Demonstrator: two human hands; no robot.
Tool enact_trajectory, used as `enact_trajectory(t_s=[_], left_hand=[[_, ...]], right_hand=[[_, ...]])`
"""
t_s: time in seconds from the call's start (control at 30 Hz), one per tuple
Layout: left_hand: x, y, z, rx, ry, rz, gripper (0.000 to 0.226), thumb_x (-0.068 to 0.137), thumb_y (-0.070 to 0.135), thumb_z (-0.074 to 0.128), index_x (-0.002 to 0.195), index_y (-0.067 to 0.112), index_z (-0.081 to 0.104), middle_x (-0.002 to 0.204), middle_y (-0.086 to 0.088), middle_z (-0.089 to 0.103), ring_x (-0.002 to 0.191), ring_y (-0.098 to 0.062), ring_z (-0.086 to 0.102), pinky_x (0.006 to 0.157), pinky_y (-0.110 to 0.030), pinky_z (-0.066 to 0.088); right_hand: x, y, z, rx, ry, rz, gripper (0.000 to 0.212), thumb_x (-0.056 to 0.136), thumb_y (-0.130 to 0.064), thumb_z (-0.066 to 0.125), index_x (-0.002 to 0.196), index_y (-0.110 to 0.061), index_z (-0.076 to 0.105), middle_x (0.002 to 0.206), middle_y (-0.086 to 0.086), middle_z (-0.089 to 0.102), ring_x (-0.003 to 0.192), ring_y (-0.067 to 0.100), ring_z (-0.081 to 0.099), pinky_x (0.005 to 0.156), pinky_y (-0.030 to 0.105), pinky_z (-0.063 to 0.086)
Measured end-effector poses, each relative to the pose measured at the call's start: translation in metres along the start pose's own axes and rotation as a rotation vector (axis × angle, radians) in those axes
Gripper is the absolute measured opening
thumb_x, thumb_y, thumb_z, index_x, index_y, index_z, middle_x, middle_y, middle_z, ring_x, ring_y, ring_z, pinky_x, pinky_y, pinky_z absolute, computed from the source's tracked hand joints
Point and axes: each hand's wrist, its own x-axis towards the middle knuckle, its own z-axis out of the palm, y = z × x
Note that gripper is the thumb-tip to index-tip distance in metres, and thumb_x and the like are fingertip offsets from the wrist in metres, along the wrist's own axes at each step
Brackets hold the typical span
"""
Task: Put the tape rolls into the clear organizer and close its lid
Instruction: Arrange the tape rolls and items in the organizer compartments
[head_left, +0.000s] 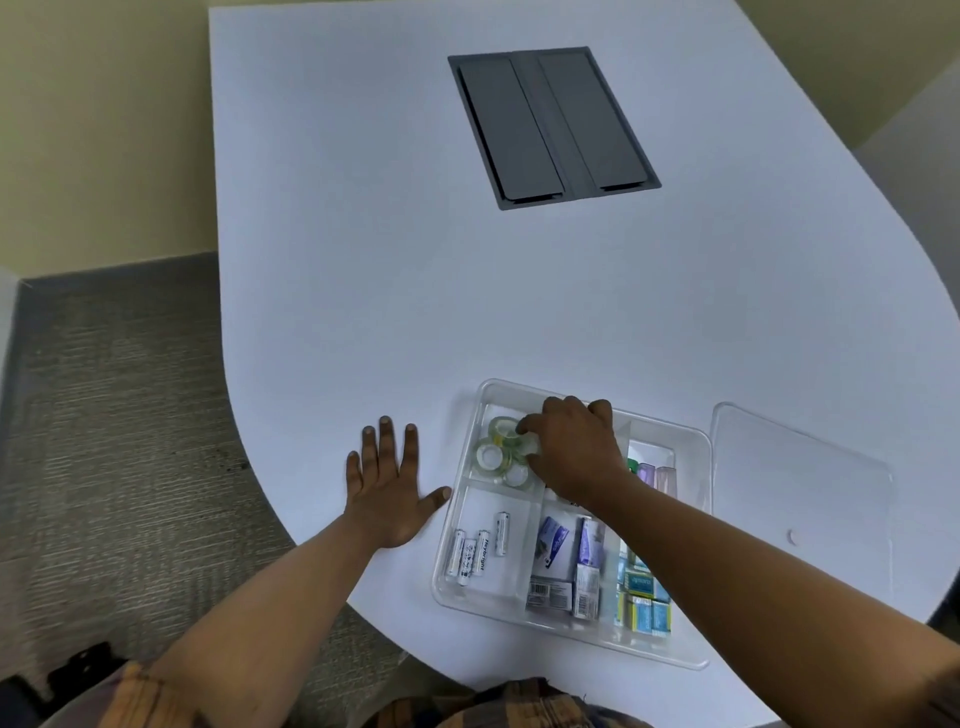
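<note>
Left hand flat on the white bench, fingers spread, holding nothing, thumb tip just beside the clear organizer. Right hand inside the organizer's far-left compartment, fingers curled around one of the tape rolls clustered there. Lid off, flat on the bench to the right. Batteries in the near-left compartment.

The right hand covers part of the tape rolls in the clear organizer — their count cannot be told, nor whether its grip closes on one. The forearm hides the middle compartments. Print on the batteries and small boxes is mostly too small to read. The tabletop runs off the right edge.
</note>
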Motion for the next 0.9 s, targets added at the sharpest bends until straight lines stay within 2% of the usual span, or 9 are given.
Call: enact_trajectory(t_s=[0.17, 0.37, 0.47, 0.57, 0.73, 0.8, 0.9], left_hand=[[0.001, 0.001, -0.003, 0.021, -0.042, -0.016, 0.094, 0.086, 0.072, 0.024, 0.127, 0.022, -0.044, 0.134, -0.008, -0.053, 0.133, -0.032, -0.042, 0.112, -0.052, -0.017], [0.003, 0.002, -0.006, 0.027, -0.074, -0.027, 0.095, 0.085, 0.073, 0.025, 0.128, 0.023, -0.043, 0.133, -0.007, -0.054, 0.133, -0.033, -0.042, 0.112, -0.053, -0.017], [0.003, 0.003, -0.008, 0.035, -0.093, -0.038, 0.095, 0.085, 0.073, 0.025, 0.126, 0.023, -0.044, 0.132, -0.007, -0.055, 0.133, -0.033, -0.042, 0.112, -0.053, -0.017], [0.005, 0.003, -0.010, 0.047, -0.127, -0.054, 0.096, 0.084, 0.074, 0.025, 0.126, 0.023, -0.044, 0.131, -0.007, -0.055, 0.133, -0.033, -0.043, 0.112, -0.053, -0.016], [0.007, 0.006, -0.014, 0.063, -0.172, -0.072, 0.097, 0.084, 0.074, 0.026, 0.133, 0.023, -0.040, 0.130, -0.007, -0.055, 0.133, -0.034, -0.041, 0.112, -0.053, -0.016], [0.007, 0.008, -0.015, 0.064, -0.174, -0.074, 0.097, 0.085, 0.073, 0.027, 0.136, 0.023, -0.038, 0.130, -0.007, -0.054, 0.134, -0.034, -0.041, 0.113, -0.053, -0.015], [0.005, 0.009, -0.016, 0.061, -0.175, -0.071, 0.096, 0.085, 0.072, 0.028, 0.137, 0.023, -0.037, 0.131, -0.006, -0.053, 0.134, -0.034, -0.040, 0.113, -0.053, -0.015]], right_hand=[[0.004, -0.005, 0.000, -0.020, -0.012, -0.022, 0.040, 0.082, -0.032, 0.065, 0.122, -0.035, 0.061, 0.109, 0.000, 0.060, 0.106, 0.024, 0.053, 0.087, 0.038, 0.025], [0.010, -0.006, 0.001, -0.048, 0.008, -0.035, 0.014, 0.078, -0.021, 0.064, 0.090, -0.025, 0.069, 0.091, 0.000, 0.059, 0.091, 0.024, 0.054, 0.077, 0.038, 0.024], [0.012, -0.006, 0.003, -0.028, 0.041, -0.047, 0.011, 0.077, -0.017, 0.063, 0.084, -0.024, 0.067, 0.087, 0.000, 0.058, 0.086, 0.024, 0.055, 0.074, 0.036, 0.021], [0.014, -0.006, 0.001, -0.019, 0.035, 0.007, 0.018, 0.076, -0.016, 0.062, 0.092, -0.023, 0.066, 0.092, 0.000, 0.059, 0.090, 0.024, 0.055, 0.076, 0.037, 0.023], [0.011, -0.007, -0.002, -0.010, -0.107, 0.016, 0.046, 0.076, -0.029, 0.064, 0.121, -0.026, 0.058, 0.111, 0.002, 0.059, 0.106, 0.025, 0.052, 0.087, 0.040, 0.028], [0.011, -0.008, -0.004, -0.046, -0.130, -0.004, 0.047, 0.075, -0.031, 0.064, 0.121, -0.027, 0.057, 0.111, 0.001, 0.058, 0.107, 0.025, 0.051, 0.088, 0.041, 0.028], [0.011, -0.009, -0.006, -0.095, -0.118, -0.013, 0.033, 0.073, -0.027, 0.065, 0.105, -0.023, 0.063, 0.100, 0.000, 0.058, 0.100, 0.024, 0.052, 0.083, 0.040, 0.027]])
